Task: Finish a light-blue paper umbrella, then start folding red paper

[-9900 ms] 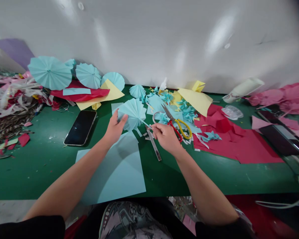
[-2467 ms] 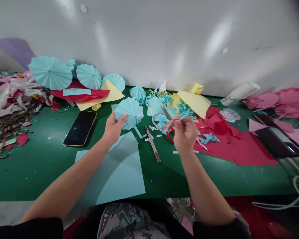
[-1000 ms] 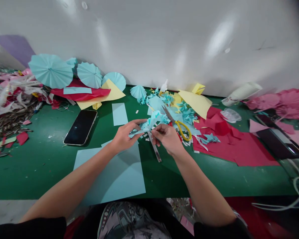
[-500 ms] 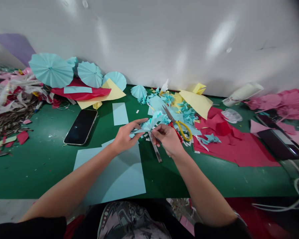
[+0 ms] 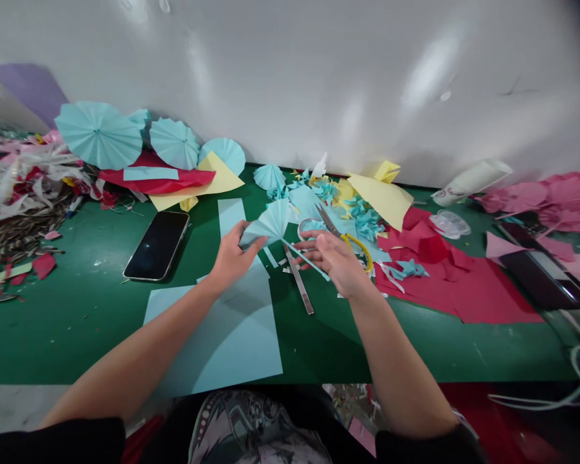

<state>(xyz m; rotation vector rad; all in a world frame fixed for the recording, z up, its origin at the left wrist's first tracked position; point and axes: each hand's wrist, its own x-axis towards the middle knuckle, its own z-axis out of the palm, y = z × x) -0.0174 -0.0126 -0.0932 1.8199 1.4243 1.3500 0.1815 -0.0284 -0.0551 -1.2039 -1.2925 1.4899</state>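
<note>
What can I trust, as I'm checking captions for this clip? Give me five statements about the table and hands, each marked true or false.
1. The left hand holds pleated blue paper. True.
2. The right hand is clenched in a fist. False: the right hand is open, fingers spread.
3. A thin blue stick slants down from the pleated blue paper toward the right. True.
4. The large flat sheet nearest the person is red. False: the large flat sheet is light blue.
5. A phone lies left of the left hand. True.
</note>
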